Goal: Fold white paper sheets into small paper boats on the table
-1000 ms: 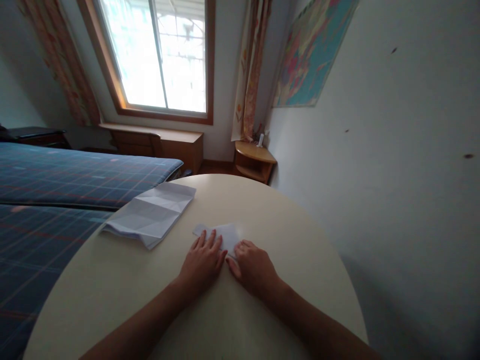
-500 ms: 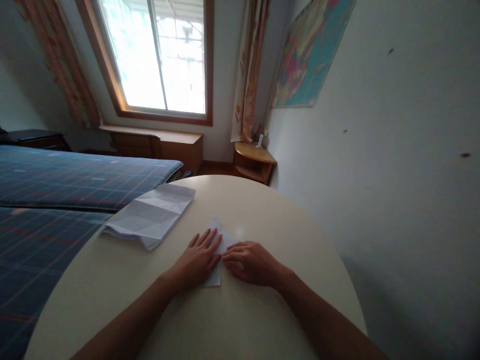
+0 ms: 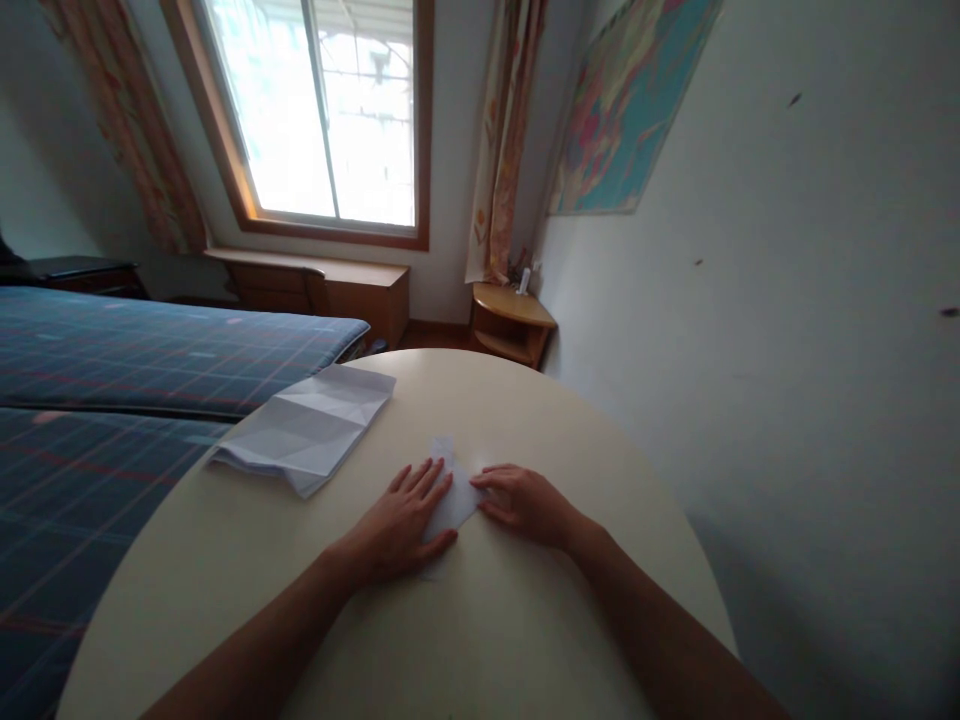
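Note:
On the round table lies a small piece of folded white paper (image 3: 455, 500), with a narrow tab at its far end and a point sticking out to the right. My left hand (image 3: 401, 520) rests flat across its left side, fingers spread, hiding part of it. At the paper's right point is my right hand (image 3: 529, 505), its fingers bent and its thumb close below them, around that corner. The fingertips cover some of the paper's edge.
A larger stack of creased white sheets (image 3: 315, 425) lies at the left rim of the cream round table (image 3: 555, 620). Beyond that rim is a blue plaid mattress (image 3: 150, 345). The wall (image 3: 787, 400) stands to the right, and a small corner shelf (image 3: 514, 305) is behind the table.
My right hand has moved slightly right and away from me, off the left thumb. More of the paper's right side shows between the hands. The left thumb has spread outward.

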